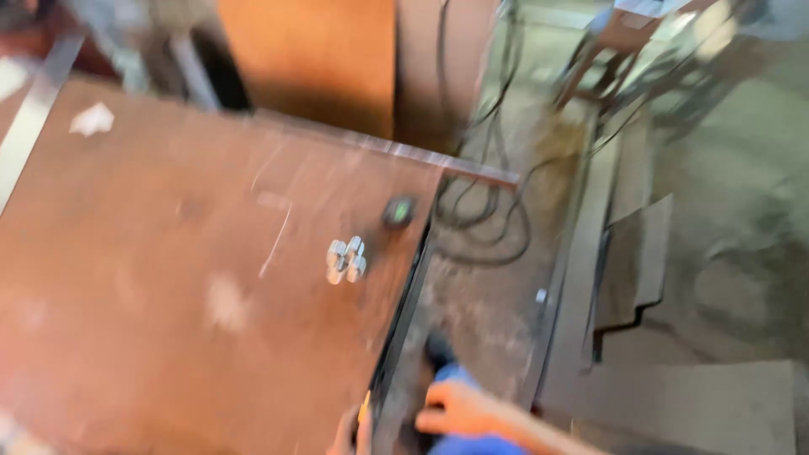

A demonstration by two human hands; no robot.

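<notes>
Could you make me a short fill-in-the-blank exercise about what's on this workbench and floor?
1. The small cluster of shiny metal pieces lies on a rusty ____ table.
2. The dark cables lie coiled on the ____.
3. The small dark device shows a ____ patch.

Missing words: brown; floor; green

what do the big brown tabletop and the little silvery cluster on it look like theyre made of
The big brown tabletop looks like rusted steel plate: reddish-brown, matte, with pale scratches and a bare grey edge strip. The small cluster of silvery cylinders seems to be polished metal, given its bright highlights. Blur leaves both uncertain.
</notes>
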